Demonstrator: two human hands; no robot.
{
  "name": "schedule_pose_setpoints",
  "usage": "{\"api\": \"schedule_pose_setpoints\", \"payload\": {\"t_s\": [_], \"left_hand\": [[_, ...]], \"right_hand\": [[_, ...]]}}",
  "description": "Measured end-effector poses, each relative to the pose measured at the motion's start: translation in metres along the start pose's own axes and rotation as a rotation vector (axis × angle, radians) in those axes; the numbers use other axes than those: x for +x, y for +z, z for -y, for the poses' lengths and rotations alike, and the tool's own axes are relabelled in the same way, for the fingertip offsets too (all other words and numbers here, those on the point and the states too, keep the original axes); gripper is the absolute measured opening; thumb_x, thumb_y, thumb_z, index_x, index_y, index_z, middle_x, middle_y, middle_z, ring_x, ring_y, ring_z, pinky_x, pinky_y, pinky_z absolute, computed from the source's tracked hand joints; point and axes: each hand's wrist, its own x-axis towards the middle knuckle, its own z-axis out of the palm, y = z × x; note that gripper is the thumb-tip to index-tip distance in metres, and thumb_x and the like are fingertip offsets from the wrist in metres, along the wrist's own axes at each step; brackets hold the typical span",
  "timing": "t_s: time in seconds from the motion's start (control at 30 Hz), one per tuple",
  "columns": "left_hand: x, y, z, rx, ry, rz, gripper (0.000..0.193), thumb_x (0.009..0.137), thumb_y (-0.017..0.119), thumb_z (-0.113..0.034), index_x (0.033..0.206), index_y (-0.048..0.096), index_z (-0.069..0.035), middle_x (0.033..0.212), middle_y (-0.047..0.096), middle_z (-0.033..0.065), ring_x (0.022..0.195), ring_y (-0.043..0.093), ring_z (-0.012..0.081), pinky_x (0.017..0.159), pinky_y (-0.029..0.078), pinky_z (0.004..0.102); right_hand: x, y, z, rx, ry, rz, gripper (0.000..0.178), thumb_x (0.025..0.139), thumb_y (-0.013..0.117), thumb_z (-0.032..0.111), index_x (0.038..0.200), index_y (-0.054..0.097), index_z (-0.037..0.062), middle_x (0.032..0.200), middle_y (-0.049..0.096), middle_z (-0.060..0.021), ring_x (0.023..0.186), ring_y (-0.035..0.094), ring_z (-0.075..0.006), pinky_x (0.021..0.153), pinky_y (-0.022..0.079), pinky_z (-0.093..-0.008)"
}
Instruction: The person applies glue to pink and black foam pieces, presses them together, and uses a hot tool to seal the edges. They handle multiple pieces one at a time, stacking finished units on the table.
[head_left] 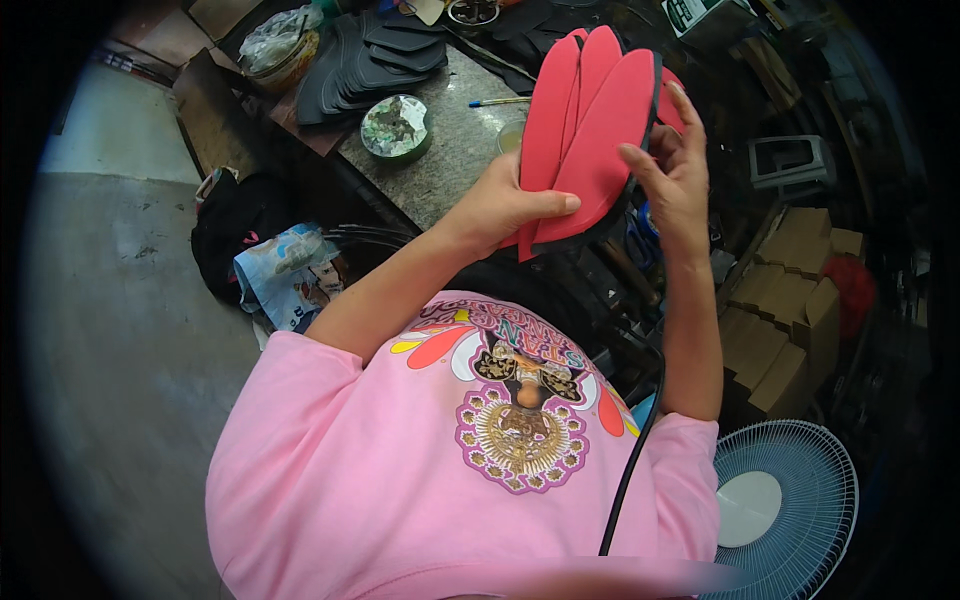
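Note:
Several red foam insoles (pixel 608 150) with black edges are fanned out in front of me, above the worktable. My left hand (pixel 505 203) is closed round their lower left end, with its thumb flat on the red face. At their right edge is my right hand (pixel 679 168), its thumb by the front insole's edge and its fingers bent behind. Another red piece (pixel 669 100) shows beside those fingertips, partly hidden by the front insoles.
On the worktable (pixel 463 100) are a round tin (pixel 396 128), a blue pen (pixel 498 101) and stacked black sole-shaped pieces (pixel 345 75). Brown cardboard boxes (pixel 778 310) stand at the right, with a fan (pixel 790 510) nearer me. A black cable (pixel 632 460) hangs across my shirt.

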Motion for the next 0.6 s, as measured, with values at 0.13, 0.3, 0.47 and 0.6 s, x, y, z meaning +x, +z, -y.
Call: {"api": "schedule_pose_setpoints", "payload": {"t_s": [0.13, 0.3, 0.47, 0.6], "left_hand": [[-0.001, -0.001, 0.001, 0.006, -0.028, -0.041, 0.049, 0.087, 0.07, -0.012, 0.128, 0.049, 0.004, 0.117, 0.063, 0.0123, 0.102, 0.065, 0.0172, 0.089, 0.054, 0.0319], [0.002, -0.008, 0.005, -0.297, -0.115, -0.184, 0.046, 0.09, 0.068, -0.017, 0.127, 0.049, 0.003, 0.116, 0.063, 0.0122, 0.102, 0.065, 0.0181, 0.088, 0.054, 0.0321], [0.004, -0.022, 0.009, -0.322, -0.09, -0.327, 0.041, 0.092, 0.064, -0.017, 0.126, 0.051, 0.002, 0.115, 0.064, 0.011, 0.102, 0.066, 0.0187, 0.089, 0.055, 0.0327], [-0.009, -0.044, 0.0, -0.299, -0.033, -0.381, 0.039, 0.093, 0.063, -0.016, 0.125, 0.051, 0.002, 0.115, 0.064, 0.0103, 0.101, 0.066, 0.0177, 0.088, 0.055, 0.0307]], "right_hand": [[0.005, 0.015, -0.003, 0.346, 0.024, -0.086, 0.081, 0.081, 0.072, -0.005, 0.148, 0.027, 0.0035, 0.088, 0.064, -0.0049, 0.083, 0.064, -0.0116, 0.079, 0.054, -0.0243], [0.005, 0.013, -0.013, 0.277, 0.15, -0.066, 0.086, 0.087, 0.064, -0.003, 0.155, 0.013, 0.0109, 0.073, 0.061, -0.0008, 0.066, 0.055, -0.0039, 0.06, 0.043, -0.0185], [0.007, -0.022, -0.043, 0.202, 0.2, -0.095, 0.079, 0.089, 0.065, 0.004, 0.153, 0.02, 0.0123, 0.084, 0.067, -0.002, 0.066, 0.058, -0.0023, 0.051, 0.042, -0.018], [0.042, -0.082, -0.093, 0.352, 0.184, -0.486, 0.069, 0.091, 0.058, 0.002, 0.149, 0.023, 0.0123, 0.1, 0.063, -0.0093, 0.068, 0.062, -0.0143, 0.051, 0.051, -0.0264]]}}
